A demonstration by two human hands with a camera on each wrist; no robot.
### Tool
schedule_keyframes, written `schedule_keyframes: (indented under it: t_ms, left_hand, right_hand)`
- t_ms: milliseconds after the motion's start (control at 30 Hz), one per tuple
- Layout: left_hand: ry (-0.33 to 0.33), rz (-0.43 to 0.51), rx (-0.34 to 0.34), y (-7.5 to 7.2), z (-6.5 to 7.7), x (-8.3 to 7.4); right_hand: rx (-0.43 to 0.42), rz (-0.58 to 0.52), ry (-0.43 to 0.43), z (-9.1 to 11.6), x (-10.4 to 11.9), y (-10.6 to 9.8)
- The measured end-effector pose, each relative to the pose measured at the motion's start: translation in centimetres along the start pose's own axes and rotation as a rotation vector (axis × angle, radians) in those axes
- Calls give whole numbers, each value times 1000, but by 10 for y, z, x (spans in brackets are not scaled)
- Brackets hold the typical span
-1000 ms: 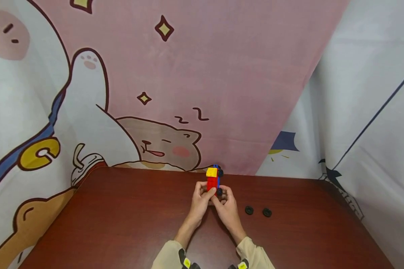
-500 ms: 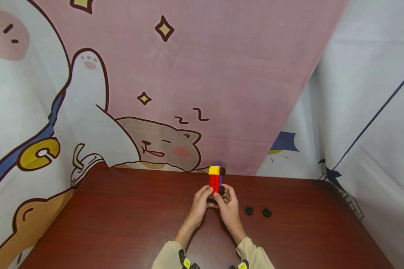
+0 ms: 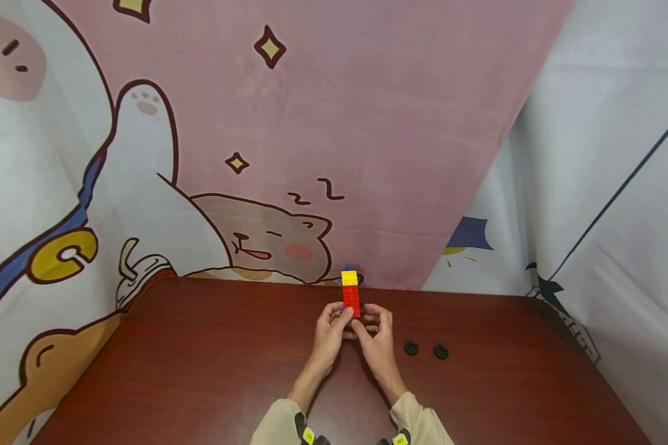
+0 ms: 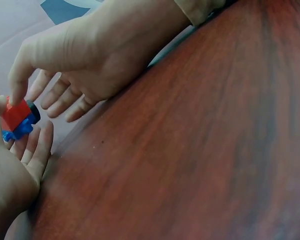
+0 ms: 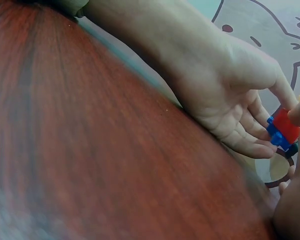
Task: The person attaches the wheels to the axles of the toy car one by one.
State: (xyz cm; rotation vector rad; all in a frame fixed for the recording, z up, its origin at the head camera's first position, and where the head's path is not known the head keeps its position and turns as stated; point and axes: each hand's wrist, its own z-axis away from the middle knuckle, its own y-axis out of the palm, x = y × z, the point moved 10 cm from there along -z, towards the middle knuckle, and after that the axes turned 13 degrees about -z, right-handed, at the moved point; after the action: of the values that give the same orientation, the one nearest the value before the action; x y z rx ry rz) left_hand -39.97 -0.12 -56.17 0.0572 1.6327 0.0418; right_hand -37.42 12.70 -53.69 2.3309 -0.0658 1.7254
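A small toy car [image 3: 351, 295] of building bricks is held above the table's far part, yellow at its far end, red behind, with a blue base. My left hand [image 3: 327, 339] holds its near end, thumb on the red brick [image 5: 287, 126] and fingers below. My right hand [image 3: 377, 343] holds the same end from the right, its thumb near the left thumb. A black wheel [image 4: 35, 114] shows on the car's right side. Blue hubs [image 5: 276, 138] stand bare on its left side. The hands partly hide the underside.
Two loose black wheels, a nearer one [image 3: 411, 348] and one farther right [image 3: 441, 351], lie on the dark red wooden table [image 3: 217, 364] to the right of my hands. A printed cloth [image 3: 401, 154] hangs behind the table's far edge.
The car first shifted slightly right, then back left, and turned so its studded top faces me and its right wheels show less. The loose wheels stayed put.
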Motion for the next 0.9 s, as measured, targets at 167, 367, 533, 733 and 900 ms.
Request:
schedule_keyframes:
  t_ms: [167, 367, 533, 733, 900]
  left_hand:
    - [18, -12, -22, -2, 1, -1]
    - [35, -21, -17, -2, 1, -4]
    - [45, -13, 4, -1, 1, -6]
    - [42, 1, 13, -1, 2, -7]
    - [32, 35, -68, -9, 2, -5]
  right_hand:
    - [27, 85, -95, 9, 32, 10]
    - [69, 83, -56, 9, 32, 13]
    - [48, 55, 18, 1, 2, 6]
    - [-26, -25, 61, -4, -16, -6]
    - [-52, -139, 37, -3, -14, -8]
